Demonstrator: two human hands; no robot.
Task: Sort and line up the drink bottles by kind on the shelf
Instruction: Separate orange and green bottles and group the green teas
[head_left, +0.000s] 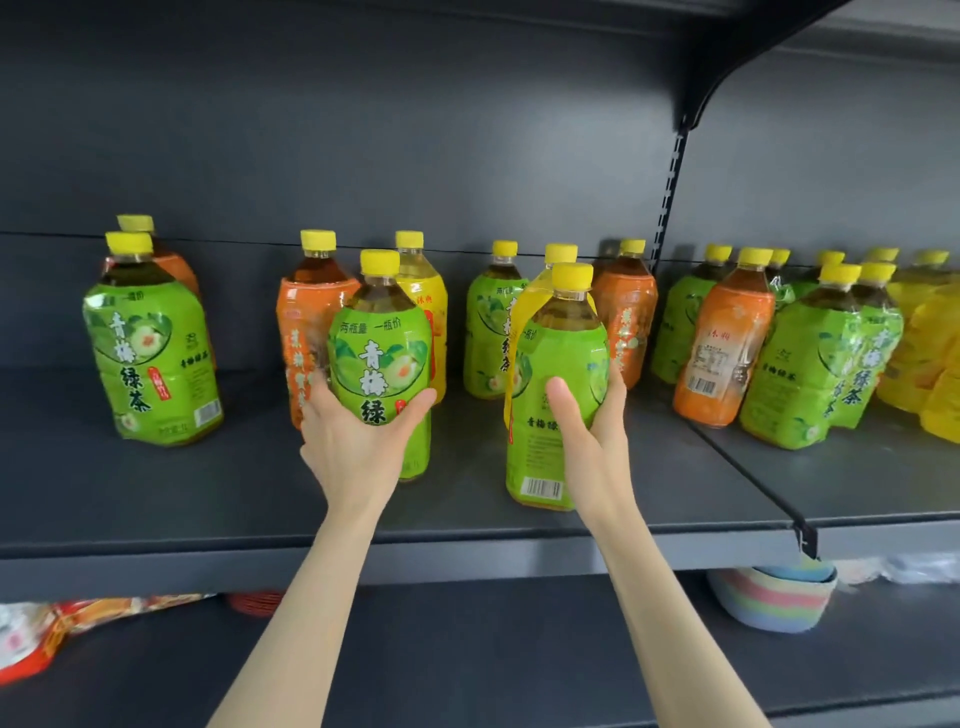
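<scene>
Lower shelf (467, 654): stacked pastel bowls (774, 605), right; red-and-white packets (31, 639), left; red item (254, 603), partly hidden.

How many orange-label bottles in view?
4 orange-label bottles: far left at back, left-centre, right-centre at back, right bay front. More may be hidden.

Left of the slotted shelf upright (670, 197) are four green-labelled plastic tea bottles (150, 343), three orange-labelled bottles (311, 322) and two yellow-labelled bottles (423, 306). Right of it are one orange and at least three green; the yellow cluster is too crowded to count.
</scene>
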